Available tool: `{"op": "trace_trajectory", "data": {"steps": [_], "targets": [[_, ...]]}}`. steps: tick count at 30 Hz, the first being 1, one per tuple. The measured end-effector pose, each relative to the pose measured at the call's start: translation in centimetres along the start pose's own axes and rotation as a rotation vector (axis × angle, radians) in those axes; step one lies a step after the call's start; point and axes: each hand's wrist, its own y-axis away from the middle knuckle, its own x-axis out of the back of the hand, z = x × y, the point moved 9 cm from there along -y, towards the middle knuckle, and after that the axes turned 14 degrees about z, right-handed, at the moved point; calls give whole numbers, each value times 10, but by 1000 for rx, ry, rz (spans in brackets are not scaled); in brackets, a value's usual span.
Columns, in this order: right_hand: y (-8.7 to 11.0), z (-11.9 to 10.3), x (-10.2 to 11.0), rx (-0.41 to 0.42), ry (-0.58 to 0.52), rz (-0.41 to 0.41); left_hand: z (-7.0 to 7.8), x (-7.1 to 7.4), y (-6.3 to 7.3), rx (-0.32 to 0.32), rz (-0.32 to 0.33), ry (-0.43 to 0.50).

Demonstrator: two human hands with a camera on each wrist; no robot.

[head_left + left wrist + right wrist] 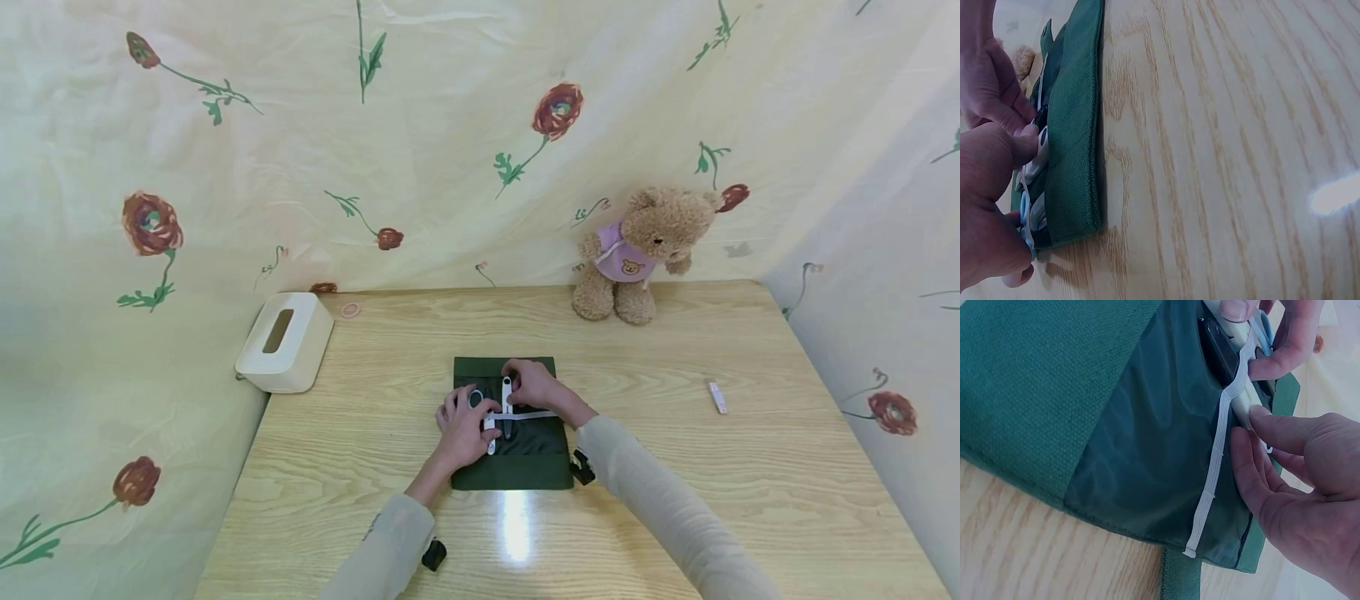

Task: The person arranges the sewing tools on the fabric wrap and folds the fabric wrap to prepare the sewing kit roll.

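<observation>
An unfolded dark green fabric case [517, 475] lies on the table with a white elastic band [1207, 487] across its dark lining. My right hand [534, 385] pinches a slim white-handled tool [507, 387] near its holed upper end. That tool's black lower part [1219, 353] passes under the band. My left hand [463, 429] pinches the band beside it, its thumb against a second white tool [491, 446] tucked there. A light-blue ring handle [476, 398], seemingly of scissors, shows among the left fingers. The left fingers partly hide these tools.
A white tissue box [300, 354] stands at the back left, with a pink ring [350, 310] beside it. A teddy bear [628, 258] in a purple top sits at the back. A small white item [717, 397] lies to the right on the wooden table [360, 450].
</observation>
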Motion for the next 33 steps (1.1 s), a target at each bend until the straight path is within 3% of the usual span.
{"op": "trace_trajectory", "data": {"steps": [11,33], "targets": [[6,-2,-3,5,-1,-42,-3,-1,0,6,-3,-11],[11,-4,-4,78,19,-50,-3,-2,1,4,-2,-8]]}}
